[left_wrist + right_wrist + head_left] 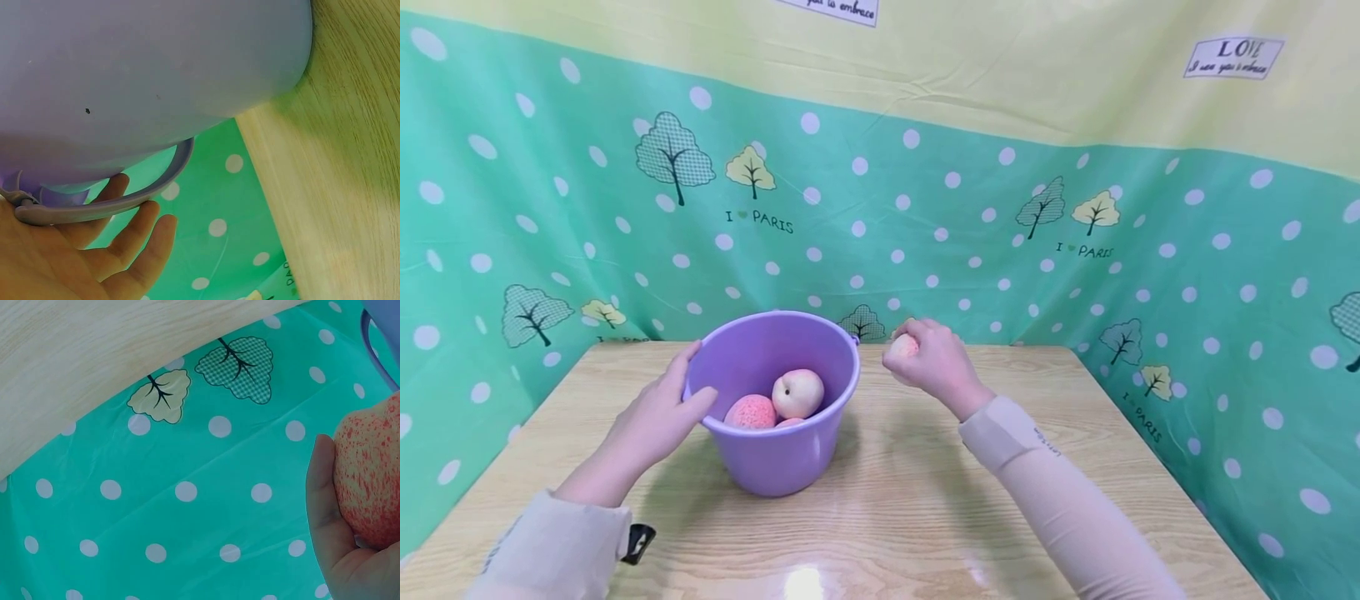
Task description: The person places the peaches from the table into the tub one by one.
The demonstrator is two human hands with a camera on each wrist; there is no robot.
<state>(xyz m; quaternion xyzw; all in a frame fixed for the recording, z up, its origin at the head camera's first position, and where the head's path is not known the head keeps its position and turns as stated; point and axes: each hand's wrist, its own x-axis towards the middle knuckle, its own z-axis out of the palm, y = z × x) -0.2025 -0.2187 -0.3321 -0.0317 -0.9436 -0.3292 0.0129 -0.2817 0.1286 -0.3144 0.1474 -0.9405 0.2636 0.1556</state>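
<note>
A purple bucket point(775, 454) stands on the wooden table, its wide mouth towards me. Inside lie a pale pink peach point(798, 393), a redder speckled peach point(751, 412) and part of another, mostly hidden by the front rim. My left hand point(658, 417) holds the bucket's left rim, thumb over the edge and fingers along the outside. In the left wrist view, the bucket's handle point(119, 203) hangs across those fingers. Right of the bucket and above the table, my right hand point(936, 358) grips a yellowish, red-speckled peach point(372, 475), its fingers curled round it.
The light wooden table point(910, 517) reaches back to a green and yellow curtain point(925, 192) with white dots and printed trees. The curtain also runs along the left and right sides. A black clip-like piece point(637, 543) sits at my left cuff.
</note>
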